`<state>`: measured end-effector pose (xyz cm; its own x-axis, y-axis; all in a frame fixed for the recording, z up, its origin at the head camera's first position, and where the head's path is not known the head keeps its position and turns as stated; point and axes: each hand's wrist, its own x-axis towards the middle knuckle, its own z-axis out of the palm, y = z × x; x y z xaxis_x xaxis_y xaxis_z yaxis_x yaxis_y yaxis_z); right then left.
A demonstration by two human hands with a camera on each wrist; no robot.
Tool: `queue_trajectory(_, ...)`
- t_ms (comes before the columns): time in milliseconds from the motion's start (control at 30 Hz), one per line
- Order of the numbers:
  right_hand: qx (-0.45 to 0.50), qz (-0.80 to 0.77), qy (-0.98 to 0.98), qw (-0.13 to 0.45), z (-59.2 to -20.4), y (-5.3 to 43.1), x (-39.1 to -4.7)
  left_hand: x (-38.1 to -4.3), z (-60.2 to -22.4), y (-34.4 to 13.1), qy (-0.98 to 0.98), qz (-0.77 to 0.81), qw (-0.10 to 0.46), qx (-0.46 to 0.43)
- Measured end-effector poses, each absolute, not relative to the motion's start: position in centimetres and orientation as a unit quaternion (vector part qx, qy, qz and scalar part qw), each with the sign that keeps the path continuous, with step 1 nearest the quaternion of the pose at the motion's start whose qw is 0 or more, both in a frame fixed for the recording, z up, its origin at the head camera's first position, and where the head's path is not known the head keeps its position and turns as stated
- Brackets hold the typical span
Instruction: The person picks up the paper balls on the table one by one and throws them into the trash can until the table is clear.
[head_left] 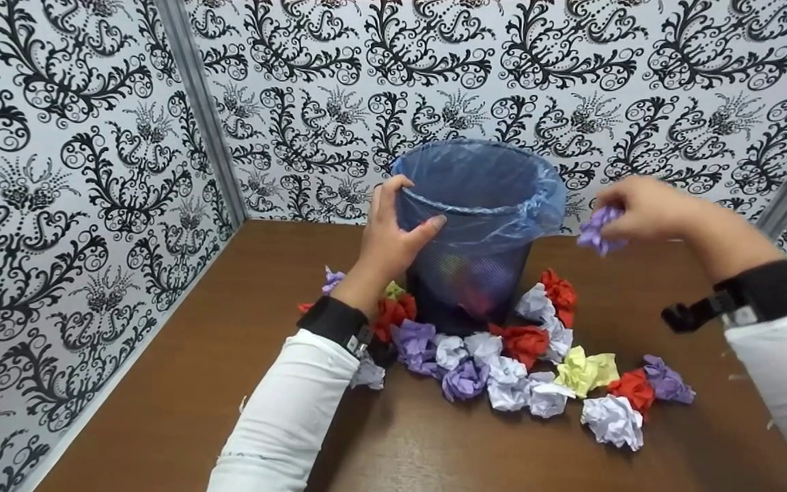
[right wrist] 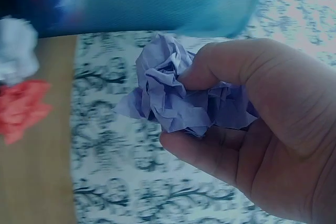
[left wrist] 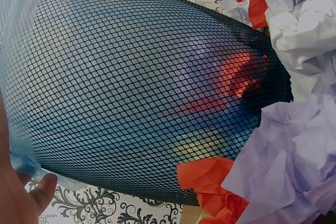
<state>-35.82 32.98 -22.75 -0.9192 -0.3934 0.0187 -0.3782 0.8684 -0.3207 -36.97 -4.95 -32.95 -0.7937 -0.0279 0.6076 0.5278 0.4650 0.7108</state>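
A dark mesh wastebasket [head_left: 472, 273] stands on the table, lined with a blue plastic bag [head_left: 544, 198] folded over its rim. My left hand [head_left: 393, 236] holds the basket's rim at its left side, thumb and a finger lying over the bag's edge. To the right of the basket, my right hand [head_left: 650, 208] is raised above the table. It pinches a crumpled purple paper ball [right wrist: 170, 93] between thumb and fingers. Through the mesh, red paper [left wrist: 239, 74] and yellow paper [left wrist: 199, 145] show low inside the basket.
Crumpled paper balls lie around the basket's base: several white ones [head_left: 612, 421], several purple ones [head_left: 465, 380], several red ones [head_left: 523, 344] and a yellow one [head_left: 585, 370]. Patterned wall panels [head_left: 284, 137] close off the brown table [head_left: 182, 383] at the back and left.
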Motion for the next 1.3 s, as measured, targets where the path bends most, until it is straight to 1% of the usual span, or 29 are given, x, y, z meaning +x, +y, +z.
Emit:
queue_trajectory(267,-0.175,-0.171,0.970,0.005,-16.2,31.3,-35.7,-37.0,-33.0,-4.9,-0.806,-0.492,0.289,-0.162)
queue_trajectory(367,-0.174,-0.175,0.969,-0.006,-14.6,30.1,-35.8,-37.0,-32.9,-5.0,-0.803,-0.493,0.292,-0.167)
queue_trajectory(500,-0.180,-0.183,0.966,-0.038,-13.4,27.9,-35.8,-36.8,-32.9,-4.9,-0.801,-0.495,0.291,-0.167)
queue_trajectory(733,-0.204,-0.201,0.953,-0.103,-13.1,23.6,-35.3,-36.7,-32.8,-4.9,-0.804,-0.497,0.284,-0.163)
queue_trajectory(833,-0.222,-0.202,0.946,-0.120,-13.2,21.7,-35.1,-36.7,-32.7,-4.9,-0.805,-0.495,0.282,-0.164)
queue_trajectory(1067,-0.235,-0.203,0.946,-0.098,-14.0,18.1,-35.3,-36.7,-32.7,-4.9,-0.807,-0.494,0.282,-0.161)
queue_trajectory(1300,-0.239,-0.185,0.948,-0.096,-14.6,15.8,-35.7,-36.7,-32.8,-5.0,-0.807,-0.491,0.285,-0.162)
